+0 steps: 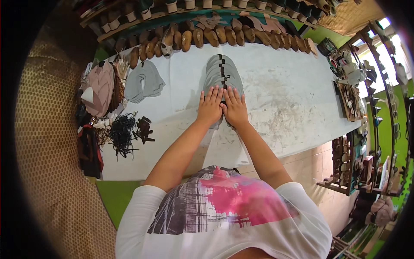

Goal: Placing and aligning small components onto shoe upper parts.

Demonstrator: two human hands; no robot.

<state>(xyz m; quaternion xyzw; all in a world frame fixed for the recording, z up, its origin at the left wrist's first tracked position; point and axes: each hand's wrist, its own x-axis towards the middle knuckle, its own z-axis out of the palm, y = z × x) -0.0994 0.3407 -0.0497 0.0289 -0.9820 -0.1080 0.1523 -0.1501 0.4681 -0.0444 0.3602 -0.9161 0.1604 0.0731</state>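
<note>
A row of overlapping grey shoe-upper pieces [212, 72] runs away from me along the middle of the white table. Small dark strips [222, 69] sit along their centre line. My left hand [210, 106] lies flat on the near end of the row, fingers stretched forward. Beside it my right hand [235, 108] rests flat too, the thumbs meeting in the middle. Neither hand grips anything; the pieces under the palms are mostly hidden. Farther left lies another stack of grey U-shaped upper pieces [148, 82].
Brown shoe lasts [186, 40] line the table's far edge. At the left are pinkish leather pieces [99, 88], a tangle of black strips [123, 134] and a small dark heap [144, 130]. A machine [351, 71] and shoe racks [343, 162] stand at the right.
</note>
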